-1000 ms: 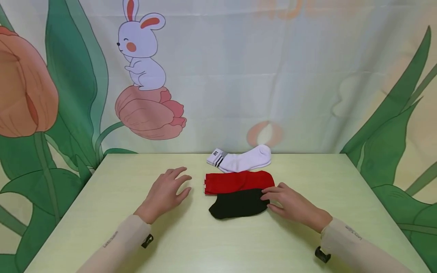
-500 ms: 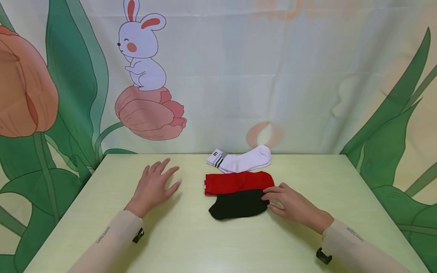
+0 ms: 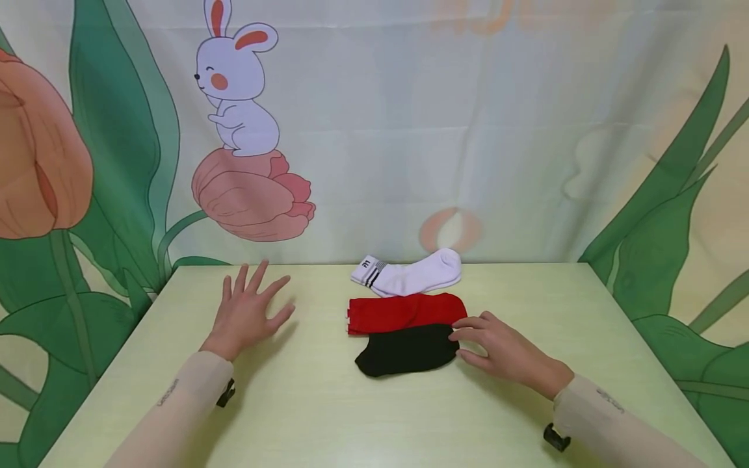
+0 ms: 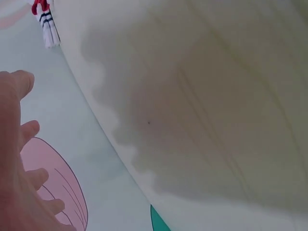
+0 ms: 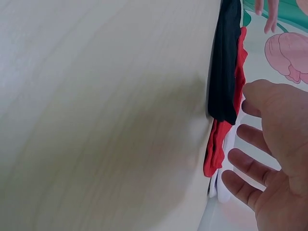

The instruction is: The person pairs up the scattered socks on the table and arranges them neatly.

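Observation:
Three socks lie in a stack of rows on the table: a white sock (image 3: pixel 409 276) with black stripes at the back, a red sock (image 3: pixel 404 313) in the middle, and a black sock (image 3: pixel 406 351) in front, overlapping the red one's edge. My right hand (image 3: pixel 497 344) hovers at the right end of the black sock, its fingers loosely bent and holding nothing. In the right wrist view, a gap shows between those fingers (image 5: pixel 252 166) and the tabletop. Off to the left, my left hand (image 3: pixel 242 315) is spread above the table, away from the socks, with nothing in it.
The pale wooden table (image 3: pixel 374 422) ends at a hanging cloth backdrop (image 3: pixel 515 130) printed with a rabbit, tulips and leaves. Dark wrist straps (image 3: pixel 556 437) show under both sleeves.
My left hand has moved left, away from the socks, and its fingers have spread wider. The right hand has stayed by the black sock. The socks lie as before; the view has shifted slightly.

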A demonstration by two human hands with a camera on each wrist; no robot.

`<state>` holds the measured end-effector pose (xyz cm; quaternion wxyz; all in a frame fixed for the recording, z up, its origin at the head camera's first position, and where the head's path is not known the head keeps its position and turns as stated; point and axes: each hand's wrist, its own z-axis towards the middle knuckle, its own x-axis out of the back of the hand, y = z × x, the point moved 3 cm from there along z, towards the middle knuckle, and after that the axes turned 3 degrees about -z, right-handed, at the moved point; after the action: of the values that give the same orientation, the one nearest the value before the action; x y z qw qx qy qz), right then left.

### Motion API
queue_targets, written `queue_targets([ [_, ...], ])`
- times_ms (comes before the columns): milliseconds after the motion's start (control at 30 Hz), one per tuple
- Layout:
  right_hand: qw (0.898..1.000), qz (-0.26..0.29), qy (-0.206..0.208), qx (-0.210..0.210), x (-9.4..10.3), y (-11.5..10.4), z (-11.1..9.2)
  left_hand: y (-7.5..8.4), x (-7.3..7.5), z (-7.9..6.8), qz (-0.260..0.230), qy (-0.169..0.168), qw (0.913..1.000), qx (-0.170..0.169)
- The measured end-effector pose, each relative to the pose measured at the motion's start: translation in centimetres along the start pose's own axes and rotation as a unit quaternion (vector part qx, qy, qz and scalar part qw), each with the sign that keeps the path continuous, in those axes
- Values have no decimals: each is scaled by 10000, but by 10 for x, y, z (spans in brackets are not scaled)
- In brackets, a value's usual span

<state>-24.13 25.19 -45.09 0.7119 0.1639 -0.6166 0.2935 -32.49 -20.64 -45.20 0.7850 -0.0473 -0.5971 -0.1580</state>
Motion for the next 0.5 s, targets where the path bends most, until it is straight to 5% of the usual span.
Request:
queue_targets([
  [500, 9998, -144, 142, 10, 5, 7, -3, -11, -4, -3, 5, -388, 9991, 145],
])
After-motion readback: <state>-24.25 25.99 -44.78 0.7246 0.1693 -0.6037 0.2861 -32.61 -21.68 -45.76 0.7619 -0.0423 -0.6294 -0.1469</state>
